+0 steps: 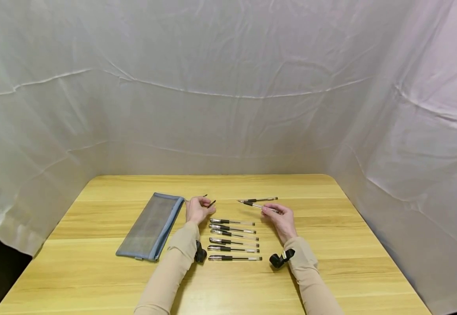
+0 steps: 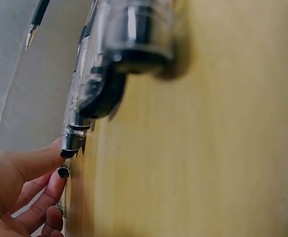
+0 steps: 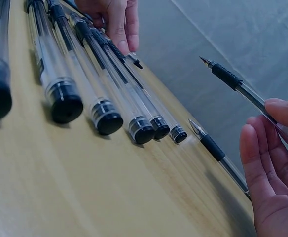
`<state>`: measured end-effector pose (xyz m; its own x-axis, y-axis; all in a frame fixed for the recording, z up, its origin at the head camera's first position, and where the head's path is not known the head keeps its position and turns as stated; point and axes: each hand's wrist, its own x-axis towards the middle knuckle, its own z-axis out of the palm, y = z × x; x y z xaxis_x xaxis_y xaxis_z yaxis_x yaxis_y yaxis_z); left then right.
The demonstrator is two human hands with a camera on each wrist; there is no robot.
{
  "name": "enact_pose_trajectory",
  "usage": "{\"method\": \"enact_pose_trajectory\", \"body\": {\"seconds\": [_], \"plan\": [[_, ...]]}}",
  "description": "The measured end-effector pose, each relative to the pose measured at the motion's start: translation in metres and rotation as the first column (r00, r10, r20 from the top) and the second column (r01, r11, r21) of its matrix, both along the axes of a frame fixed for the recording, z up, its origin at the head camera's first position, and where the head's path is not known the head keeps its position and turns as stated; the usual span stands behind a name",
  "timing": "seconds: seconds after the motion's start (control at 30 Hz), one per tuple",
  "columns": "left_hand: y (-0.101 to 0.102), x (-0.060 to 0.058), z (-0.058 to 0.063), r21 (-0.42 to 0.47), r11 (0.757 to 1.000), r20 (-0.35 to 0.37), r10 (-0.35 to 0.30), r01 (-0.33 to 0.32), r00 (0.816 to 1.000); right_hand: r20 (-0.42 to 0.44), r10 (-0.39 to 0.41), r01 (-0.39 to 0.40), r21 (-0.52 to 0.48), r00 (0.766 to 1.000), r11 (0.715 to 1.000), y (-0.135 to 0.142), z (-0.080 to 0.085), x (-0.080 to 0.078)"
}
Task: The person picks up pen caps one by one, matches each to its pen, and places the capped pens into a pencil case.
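Observation:
My right hand (image 1: 280,220) pinches an uncapped gel pen (image 3: 228,76) between thumb and fingers, its bare tip pointing left and clear of the table. Behind it, a second uncapped pen (image 3: 214,148) lies on the table. At the left, my left hand (image 1: 199,211) pinches a small pen cap (image 1: 211,204) with a dark clip at its fingertips, partly hidden by the fingers. Another dark cap piece (image 1: 205,195) shows just beyond that hand. Between the hands and nearer the body, several capped pens (image 1: 228,240) lie side by side in a column, caps to the left.
A grey mesh pouch (image 1: 149,227) with blue edging and a zip lies left of the left hand. The wooden table (image 1: 350,271) ends at a hanging grey sheet (image 1: 220,122) behind and on both sides.

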<state>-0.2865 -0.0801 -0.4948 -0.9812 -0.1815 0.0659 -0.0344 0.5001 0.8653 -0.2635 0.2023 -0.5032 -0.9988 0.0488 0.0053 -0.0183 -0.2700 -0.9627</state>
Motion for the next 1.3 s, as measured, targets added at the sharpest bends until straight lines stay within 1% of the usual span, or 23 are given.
{"method": "enact_pose_trajectory", "body": {"seconds": [0.23, 0.6, 0.87, 1.2, 1.27, 1.3], "plan": [[0.0, 0.002, 0.0, -0.024, 1.0, -0.007, 0.001, -0.001, 1.0, -0.001, 0.001, -0.001, -0.003, 1.0, 1.0, 0.001, -0.001, 0.0], [0.0, 0.002, 0.0, -0.009, 1.0, -0.013, 0.006, -0.006, 1.0, -0.007, 0.007, -0.007, -0.01, 1.0, 1.0, 0.0, -0.001, 0.002], [-0.004, 0.002, 0.0, -0.018, 1.0, -0.031, -0.008, 0.007, 0.999, -0.007, 0.019, -0.019, -0.005, 1.0, 1.0, -0.001, 0.0, 0.003], [-0.011, 0.01, 0.003, 0.034, 0.999, -0.07, -0.03, 0.032, 0.997, -0.001, 0.025, -0.025, -0.023, 1.0, 0.999, -0.004, 0.0, 0.002], [-0.012, 0.012, 0.002, 0.081, 0.996, -0.072, -0.035, 0.041, 0.997, 0.007, 0.024, -0.024, -0.031, 1.0, 0.999, -0.005, 0.0, 0.002], [-0.013, 0.013, 0.001, 0.121, 0.992, -0.066, -0.036, 0.043, 0.997, 0.011, 0.027, -0.026, -0.032, 1.0, 0.999, -0.005, 0.0, 0.002]]}}
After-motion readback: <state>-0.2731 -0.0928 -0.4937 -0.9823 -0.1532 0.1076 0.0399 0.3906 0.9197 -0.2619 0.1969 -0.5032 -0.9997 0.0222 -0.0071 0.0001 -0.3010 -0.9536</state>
